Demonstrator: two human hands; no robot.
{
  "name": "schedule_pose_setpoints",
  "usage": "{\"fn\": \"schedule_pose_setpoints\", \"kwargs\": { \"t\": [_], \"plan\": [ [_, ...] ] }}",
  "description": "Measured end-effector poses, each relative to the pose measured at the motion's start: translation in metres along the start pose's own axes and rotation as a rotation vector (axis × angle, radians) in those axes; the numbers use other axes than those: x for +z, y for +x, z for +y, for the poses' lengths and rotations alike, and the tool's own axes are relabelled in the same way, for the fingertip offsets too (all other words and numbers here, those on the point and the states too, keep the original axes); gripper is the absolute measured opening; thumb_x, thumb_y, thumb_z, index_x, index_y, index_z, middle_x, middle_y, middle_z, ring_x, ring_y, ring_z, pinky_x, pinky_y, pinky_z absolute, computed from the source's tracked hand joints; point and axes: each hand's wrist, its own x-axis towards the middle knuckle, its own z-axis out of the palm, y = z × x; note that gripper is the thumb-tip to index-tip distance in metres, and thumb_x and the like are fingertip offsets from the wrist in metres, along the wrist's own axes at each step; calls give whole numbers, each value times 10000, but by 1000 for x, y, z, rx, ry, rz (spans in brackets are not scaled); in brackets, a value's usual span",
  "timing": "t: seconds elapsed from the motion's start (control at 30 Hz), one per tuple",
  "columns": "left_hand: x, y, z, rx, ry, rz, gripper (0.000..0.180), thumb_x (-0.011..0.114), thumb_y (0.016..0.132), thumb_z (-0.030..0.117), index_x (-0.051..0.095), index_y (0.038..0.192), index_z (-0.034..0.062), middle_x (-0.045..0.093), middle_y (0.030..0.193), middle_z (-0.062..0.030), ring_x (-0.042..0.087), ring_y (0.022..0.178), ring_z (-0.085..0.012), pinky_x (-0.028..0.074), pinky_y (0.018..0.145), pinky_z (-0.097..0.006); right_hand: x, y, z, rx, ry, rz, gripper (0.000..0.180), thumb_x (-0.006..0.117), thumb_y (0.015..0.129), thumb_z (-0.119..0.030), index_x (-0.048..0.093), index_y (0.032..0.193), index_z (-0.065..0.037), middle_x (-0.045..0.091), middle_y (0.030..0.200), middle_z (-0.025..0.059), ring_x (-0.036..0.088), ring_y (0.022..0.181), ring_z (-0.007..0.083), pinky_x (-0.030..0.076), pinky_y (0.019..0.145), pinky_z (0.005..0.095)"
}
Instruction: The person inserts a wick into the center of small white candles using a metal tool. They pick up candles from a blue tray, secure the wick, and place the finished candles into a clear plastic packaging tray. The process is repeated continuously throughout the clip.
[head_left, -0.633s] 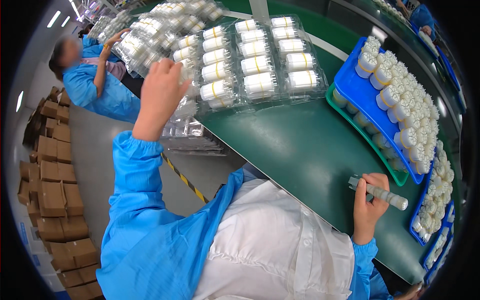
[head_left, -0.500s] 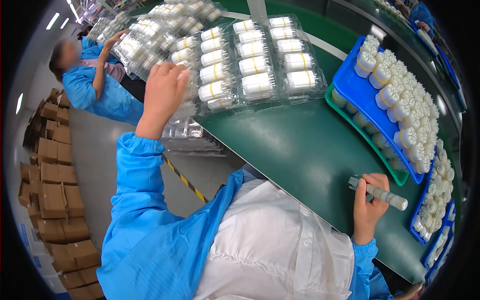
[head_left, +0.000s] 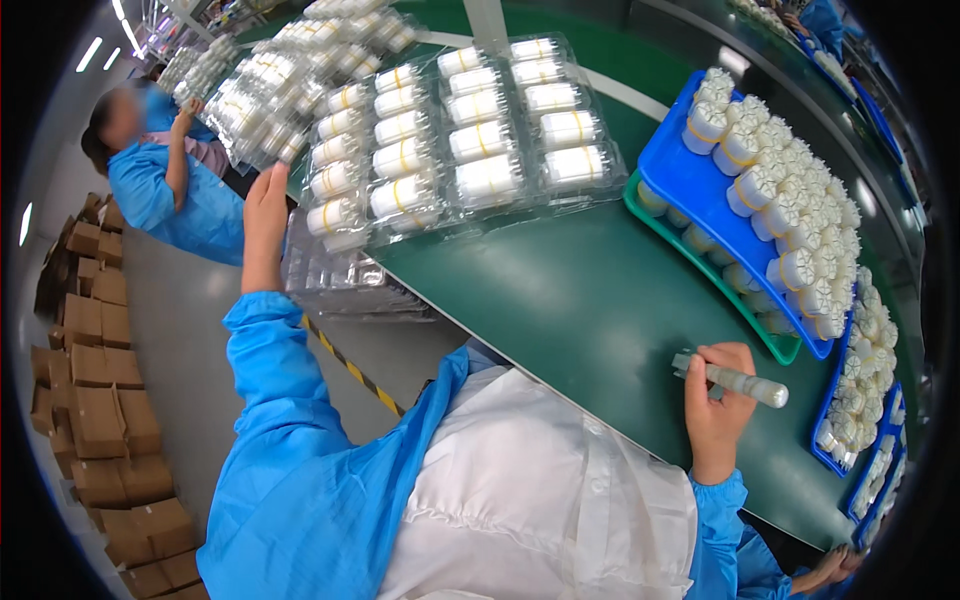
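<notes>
Fingers of the right hand (head_left: 715, 400) are curled shut around a slim grey-white tube (head_left: 735, 380), which lies nearly level across the grip with its pale rounded end poking out to the right, just above the green table (head_left: 590, 300) at its near right part. The left hand (head_left: 265, 215) is raised at the table's left edge with fingers straight and loosely together, palm turned toward a clear plastic blister tray (head_left: 345, 170); it looks to touch the tray's left rim, though whether it grips it cannot be told. That tray and two more clear trays (head_left: 520, 110) beside it lie side by side on the far left part of the table, each holding a column of white cylindrical rolls bound with yellow bands. Farther off to the left, more filled clear trays (head_left: 270, 90) sit in a heap. Below the table edge, empty clear trays (head_left: 335, 280) are stacked. On the right, a blue tray (head_left: 690, 200) rests atop a green tray (head_left: 700, 270), and the blue one is packed with upright white pleated cylinders (head_left: 790, 200); more blue trays (head_left: 850, 440) with the same white pieces sit along the right edge. Brown cardboard boxes (head_left: 100, 400) are piled on the floor at far left. Another person in a blue coat (head_left: 165, 190) stands at far left, one hand up at the heap of trays.
</notes>
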Motion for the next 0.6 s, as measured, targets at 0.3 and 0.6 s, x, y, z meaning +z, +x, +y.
{"fn": "schedule_pose_setpoints", "kwargs": {
  "t": [0.3, 0.6],
  "plan": [
    [9, -10, -23, -508, -444, -372, 353, 628, 1015, 432, 678, 1023, 83, 621, 881, 31, 596, 773, -91, 485, 668, -268, -12, 23, 12, 63, -224, -207, 173, 758, 796, -87, 667, 932, -31, 601, 811, 105, 613, 638, 262, 489, 569, 386],
    [17, -21, -5, -492, -650, -370, 359, 606, 1036, 365, 648, 1096, 14, 638, 858, -8, 625, 739, -111, 498, 629, -279, -6, 82, -20, -485, -447, -345, 191, 745, 834, -102, 659, 988, -30, 586, 831, 106, 627, 749, 297, 515, 641, 417]
  ]
}}
